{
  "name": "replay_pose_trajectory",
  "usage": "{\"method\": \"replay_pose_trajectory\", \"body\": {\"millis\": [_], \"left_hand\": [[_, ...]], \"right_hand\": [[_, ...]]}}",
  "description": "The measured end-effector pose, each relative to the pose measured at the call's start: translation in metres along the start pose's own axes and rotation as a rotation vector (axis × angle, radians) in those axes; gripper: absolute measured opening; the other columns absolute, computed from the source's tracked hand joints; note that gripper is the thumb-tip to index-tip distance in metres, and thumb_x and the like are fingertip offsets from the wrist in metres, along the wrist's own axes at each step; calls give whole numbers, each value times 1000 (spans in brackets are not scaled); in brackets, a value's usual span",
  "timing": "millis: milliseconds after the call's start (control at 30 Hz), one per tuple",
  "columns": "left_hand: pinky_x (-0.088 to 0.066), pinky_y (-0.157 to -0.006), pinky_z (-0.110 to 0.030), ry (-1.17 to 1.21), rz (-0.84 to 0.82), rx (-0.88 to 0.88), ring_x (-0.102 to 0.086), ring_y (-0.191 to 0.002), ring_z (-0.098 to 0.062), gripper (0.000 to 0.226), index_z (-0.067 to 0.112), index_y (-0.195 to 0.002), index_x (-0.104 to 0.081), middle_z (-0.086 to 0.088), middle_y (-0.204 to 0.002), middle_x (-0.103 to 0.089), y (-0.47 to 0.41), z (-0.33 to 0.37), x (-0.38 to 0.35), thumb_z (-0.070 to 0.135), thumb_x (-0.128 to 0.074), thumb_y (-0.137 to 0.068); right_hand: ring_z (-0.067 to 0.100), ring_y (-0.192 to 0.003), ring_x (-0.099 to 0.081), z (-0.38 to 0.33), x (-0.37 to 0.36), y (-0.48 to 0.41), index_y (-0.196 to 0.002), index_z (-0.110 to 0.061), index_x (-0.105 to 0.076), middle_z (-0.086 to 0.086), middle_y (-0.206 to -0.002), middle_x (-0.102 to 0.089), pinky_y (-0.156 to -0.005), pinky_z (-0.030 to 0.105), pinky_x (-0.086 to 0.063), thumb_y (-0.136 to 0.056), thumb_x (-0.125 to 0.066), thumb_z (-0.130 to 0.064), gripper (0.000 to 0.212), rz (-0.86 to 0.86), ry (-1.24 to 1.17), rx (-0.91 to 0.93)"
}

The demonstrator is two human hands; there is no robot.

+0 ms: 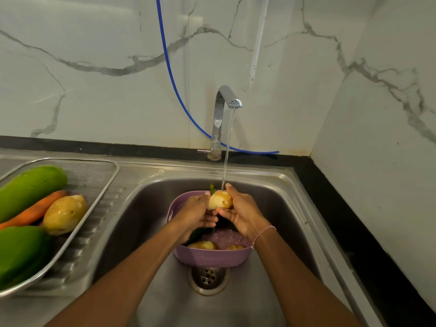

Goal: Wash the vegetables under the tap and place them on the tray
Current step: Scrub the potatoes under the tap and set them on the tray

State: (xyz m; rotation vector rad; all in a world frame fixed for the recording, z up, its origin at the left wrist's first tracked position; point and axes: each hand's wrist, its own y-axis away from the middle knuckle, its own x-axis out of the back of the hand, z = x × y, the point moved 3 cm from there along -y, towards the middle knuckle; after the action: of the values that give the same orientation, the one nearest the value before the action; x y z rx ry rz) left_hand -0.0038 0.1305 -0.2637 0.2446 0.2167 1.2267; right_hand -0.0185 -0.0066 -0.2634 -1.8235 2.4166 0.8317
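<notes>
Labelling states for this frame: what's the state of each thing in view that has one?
tap: on, water running
potato: held under the stream
left hand: grips the potato
right hand: grips the potato
purple basket: in the sink, not yet empty
tray: left of the sink, holds vegetables
drain: unplugged

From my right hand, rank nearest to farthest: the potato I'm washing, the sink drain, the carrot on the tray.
1. Potato: gripped in the right hand, centre.
2. Sink drain: lower centre, toward the camera.
3. Carrot: far left, on the tray.
</notes>
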Motion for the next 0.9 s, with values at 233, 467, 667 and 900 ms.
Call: {"method": "replay_pose_trajectory", "body": {"millis": [233,467,667,900], "left_hand": [[-55,-76,-35,-169,-5,-184,-65,-78,-19,48,14,-101,-68,-7,-85,-71,-4,0,4,45,-33,-111],[-50,-54,-25,-216,6,-219,-60,-60,-13,65,2,-110,-65,-11,-74,-64,-1,1,0,55,-26,-108],[-46,-53,-27,-236,39,-258,-57,-58,-18,66,-3,-105,-66,-16,-71,-62,0,4,1,55,-34,-107],[-52,-64,-34,-407,108,-251,-61,-62,-15,44,13,-108,-55,-7,-76,-68,-3,0,-1,54,-39,-106]], "right_hand": [[27,-79,-79,-9,-8,10,-134,8,-61,29,-121,-69,-66,29,-65,-106,-58,-9,33,-242,-116,-5],[28,-77,-79,-8,-8,13,-130,-17,-67,25,-96,-79,-71,34,-67,-104,-64,-38,34,-198,287,118],[25,-67,-75,-9,-8,14,-127,-13,-66,30,-93,-76,-65,30,-66,-109,-53,-36,31,-243,366,151],[17,-53,-67,-6,-5,6,-121,-18,-71,12,-75,-75,-50,26,-59,-109,-57,-33,24,-127,471,281]]}}
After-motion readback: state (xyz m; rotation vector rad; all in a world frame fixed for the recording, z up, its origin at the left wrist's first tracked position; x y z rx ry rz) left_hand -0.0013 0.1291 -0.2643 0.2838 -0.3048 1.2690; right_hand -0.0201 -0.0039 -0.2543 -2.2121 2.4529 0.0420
